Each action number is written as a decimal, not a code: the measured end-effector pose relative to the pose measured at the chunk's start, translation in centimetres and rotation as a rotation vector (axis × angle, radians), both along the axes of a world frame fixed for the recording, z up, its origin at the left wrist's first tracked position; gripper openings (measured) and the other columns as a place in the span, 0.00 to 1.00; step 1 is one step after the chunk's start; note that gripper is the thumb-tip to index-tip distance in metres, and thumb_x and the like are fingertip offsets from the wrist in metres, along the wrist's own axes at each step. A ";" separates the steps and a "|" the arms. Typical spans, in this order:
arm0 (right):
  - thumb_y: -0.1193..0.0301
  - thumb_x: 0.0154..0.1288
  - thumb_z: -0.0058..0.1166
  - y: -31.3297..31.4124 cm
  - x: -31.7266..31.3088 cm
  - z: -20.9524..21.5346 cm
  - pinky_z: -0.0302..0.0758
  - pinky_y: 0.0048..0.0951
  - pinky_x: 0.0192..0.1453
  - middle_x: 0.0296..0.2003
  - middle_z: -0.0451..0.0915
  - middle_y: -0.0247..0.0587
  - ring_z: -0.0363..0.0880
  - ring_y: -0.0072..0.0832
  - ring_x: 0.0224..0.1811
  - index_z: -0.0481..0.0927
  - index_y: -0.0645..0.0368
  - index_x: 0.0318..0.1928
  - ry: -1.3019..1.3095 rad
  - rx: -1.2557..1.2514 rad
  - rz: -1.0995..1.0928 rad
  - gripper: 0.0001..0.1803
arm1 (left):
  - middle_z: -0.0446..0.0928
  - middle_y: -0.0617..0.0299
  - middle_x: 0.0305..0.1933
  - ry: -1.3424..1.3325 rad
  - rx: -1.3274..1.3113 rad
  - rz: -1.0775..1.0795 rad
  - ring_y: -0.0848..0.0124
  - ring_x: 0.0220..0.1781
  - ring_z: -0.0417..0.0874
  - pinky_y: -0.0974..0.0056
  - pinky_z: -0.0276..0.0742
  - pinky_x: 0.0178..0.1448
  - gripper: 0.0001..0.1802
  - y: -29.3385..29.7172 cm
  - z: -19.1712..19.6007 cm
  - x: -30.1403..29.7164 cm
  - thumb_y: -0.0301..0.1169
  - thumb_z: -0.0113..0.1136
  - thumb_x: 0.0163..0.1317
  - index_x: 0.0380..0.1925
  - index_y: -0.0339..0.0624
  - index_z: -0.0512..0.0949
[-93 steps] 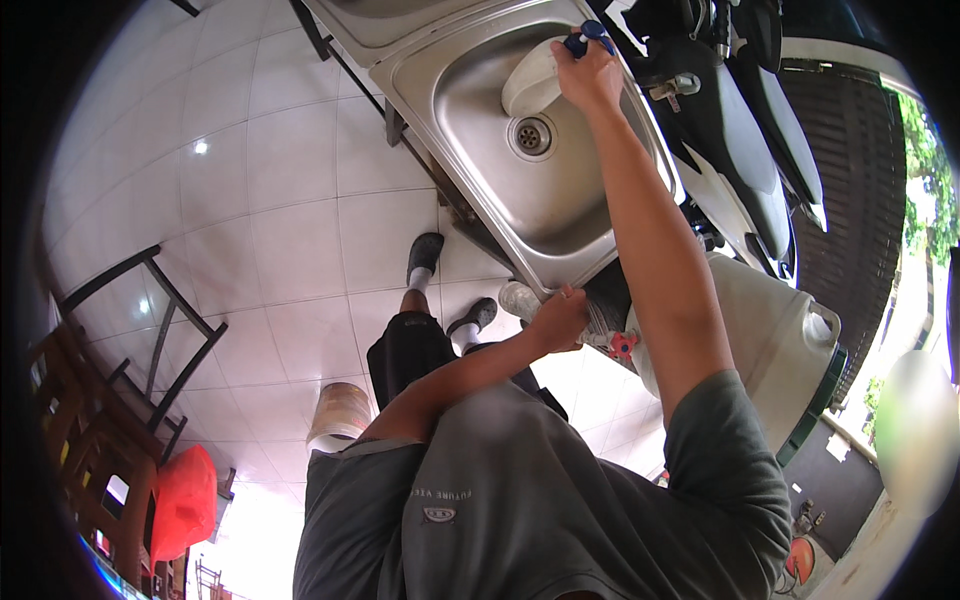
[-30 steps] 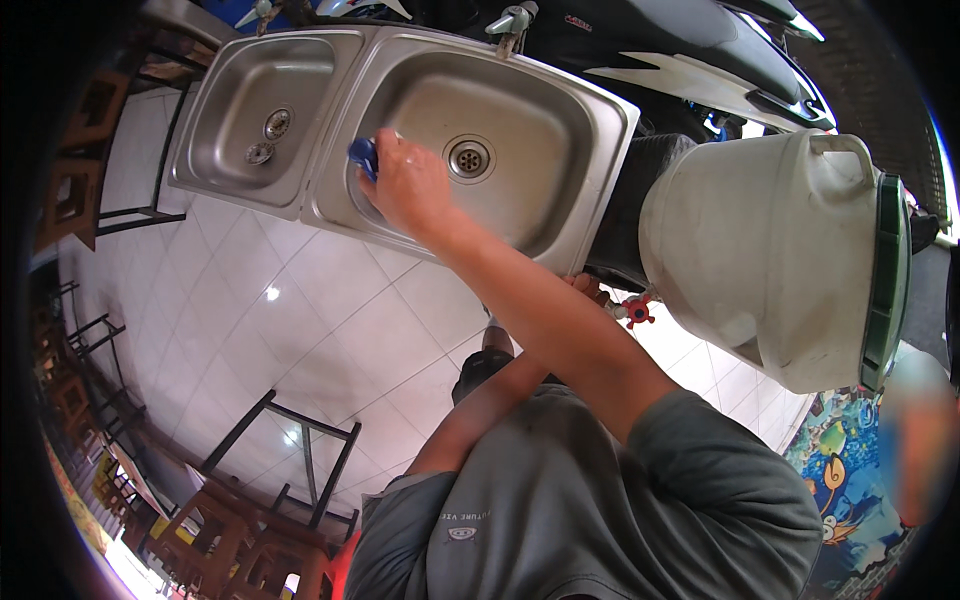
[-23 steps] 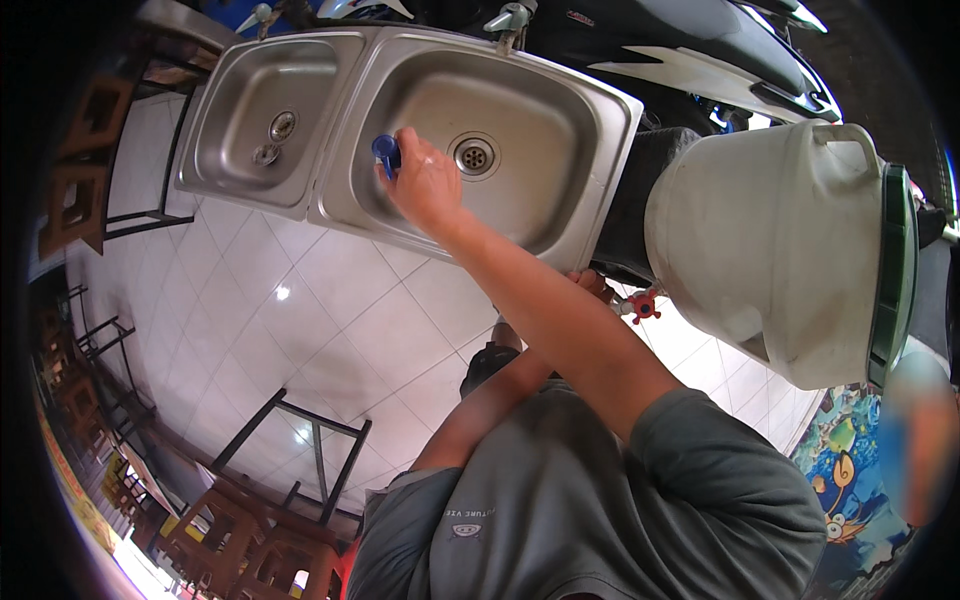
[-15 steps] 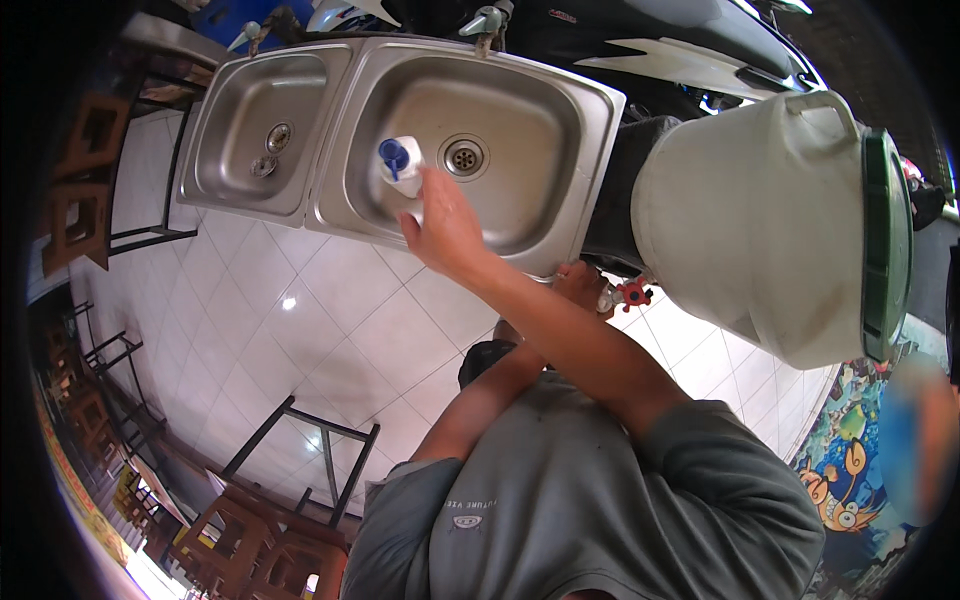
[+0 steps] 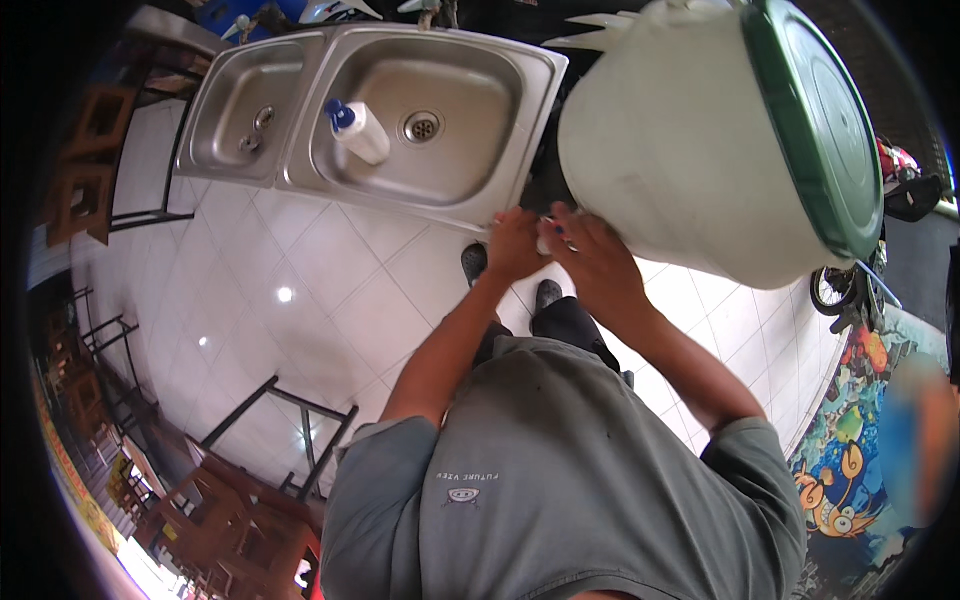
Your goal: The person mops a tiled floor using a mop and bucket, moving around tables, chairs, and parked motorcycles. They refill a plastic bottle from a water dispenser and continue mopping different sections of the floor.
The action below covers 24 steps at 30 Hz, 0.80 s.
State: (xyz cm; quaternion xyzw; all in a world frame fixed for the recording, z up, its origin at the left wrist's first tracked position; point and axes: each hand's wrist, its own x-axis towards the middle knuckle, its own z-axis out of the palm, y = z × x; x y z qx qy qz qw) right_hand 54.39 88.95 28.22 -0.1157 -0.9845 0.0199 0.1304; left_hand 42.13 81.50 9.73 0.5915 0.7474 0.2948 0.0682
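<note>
My left hand (image 5: 517, 247) is by the sink's near right corner, beside the small tap on the big barrel. Its fingers are bent and partly blurred, so its grip is unclear. Close on its right, my right hand (image 5: 597, 270) reaches over the tap with fingers stretched out, holding nothing I can see. Only a bit of the red tap handle (image 5: 548, 220) shows between the hands. A white bottle with a blue pump top (image 5: 362, 135) leans inside the larger basin of the steel sink (image 5: 440, 208), left of the drain.
The white barrel (image 5: 660, 150) with a green lid (image 5: 815, 120) lies on its side right of the sink. A smaller basin (image 5: 225, 165) adjoins on the left. Brown stools (image 5: 225, 535) and a black metal frame (image 5: 290, 400) stand on the tiled floor. A motorcycle wheel (image 5: 832, 290) is beyond the barrel.
My right hand has let go of the bottle, now in the basin, and moved right and nearer to the tap. My arms are uncrossed. The view has shifted toward the right.
</note>
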 end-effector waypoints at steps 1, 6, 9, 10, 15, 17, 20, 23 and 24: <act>0.74 0.54 0.53 0.3 0.3 -0.7 0.79 0.38 0.44 0.51 0.75 0.45 0.78 0.39 0.48 0.78 0.60 0.51 -0.022 0.023 0.010 0.21 | 0.78 0.63 0.35 0.020 -0.034 0.012 0.60 0.44 0.75 0.51 0.68 0.47 0.13 0.0 -0.1 0.2 0.45 0.65 0.48 0.31 0.53 0.81; 0.73 0.55 0.54 1.3 -0.3 -2.5 0.82 0.29 0.30 0.40 0.77 0.43 0.84 0.34 0.36 0.77 0.60 0.44 -0.235 -0.084 0.054 0.15 | 0.79 0.63 0.37 0.142 -0.217 0.036 0.60 0.45 0.75 0.49 0.67 0.47 0.17 0.5 1.6 0.8 0.45 0.64 0.50 0.39 0.53 0.78; 0.72 0.55 0.55 0.7 -0.7 -3.9 0.81 0.28 0.28 0.31 0.76 0.41 0.84 0.34 0.30 0.78 0.60 0.39 -0.090 -0.017 0.082 0.10 | 0.79 0.63 0.38 0.251 -0.052 0.083 0.60 0.46 0.75 0.49 0.67 0.49 0.18 -0.1 -0.1 1.0 0.45 0.63 0.51 0.41 0.54 0.78; 0.72 0.55 0.56 0.7 -0.7 -4.3 0.81 0.29 0.28 0.30 0.76 0.41 0.84 0.34 0.30 0.78 0.60 0.38 -0.104 -0.020 0.074 0.10 | 0.79 0.64 0.39 0.177 -0.064 0.091 0.60 0.48 0.75 0.50 0.67 0.50 0.18 -0.2 -0.2 1.0 0.45 0.63 0.52 0.42 0.54 0.78; 0.71 0.55 0.58 1.3 -0.5 -4.1 0.82 0.34 0.30 0.31 0.79 0.43 0.84 0.39 0.30 0.79 0.58 0.38 -0.165 -0.117 0.141 0.10 | 0.79 0.63 0.42 0.215 -0.216 0.085 0.61 0.51 0.75 0.48 0.67 0.52 0.21 -0.3 -2.0 1.3 0.47 0.64 0.49 0.42 0.53 0.78; 0.71 0.54 0.58 1.8 -0.7 -3.0 0.82 0.37 0.33 0.32 0.82 0.42 0.85 0.40 0.32 0.81 0.56 0.38 -0.263 -0.146 0.135 0.09 | 0.79 0.62 0.43 0.171 -0.214 0.096 0.61 0.52 0.76 0.48 0.67 0.53 0.23 0.6 -1.1 1.5 0.49 0.65 0.48 0.42 0.52 0.78; 0.71 0.53 0.58 1.7 -1.4 -2.7 0.82 0.39 0.35 0.29 0.84 0.39 0.85 0.38 0.34 0.83 0.53 0.38 -0.337 -0.113 0.110 0.10 | 0.79 0.62 0.45 0.201 -0.068 0.121 0.62 0.53 0.77 0.50 0.67 0.55 0.28 -0.1 -1.5 1.8 0.55 0.64 0.48 0.45 0.51 0.79; 0.71 0.54 0.58 1.7 -1.7 -2.8 0.82 0.39 0.36 0.30 0.84 0.39 0.85 0.38 0.34 0.83 0.52 0.39 -0.308 -0.056 0.125 0.11 | 0.79 0.62 0.45 0.132 -0.070 0.097 0.64 0.53 0.77 0.50 0.68 0.56 0.29 -0.2 -1.9 1.5 0.57 0.63 0.50 0.46 0.51 0.80; 0.71 0.53 0.57 1.9 -1.6 -3.3 0.82 0.39 0.36 0.30 0.84 0.39 0.85 0.39 0.34 0.83 0.52 0.39 -0.292 -0.032 0.121 0.11 | 0.80 0.62 0.46 0.094 -0.093 0.081 0.64 0.53 0.77 0.50 0.68 0.56 0.29 -0.1 -1.4 1.7 0.58 0.62 0.50 0.46 0.51 0.80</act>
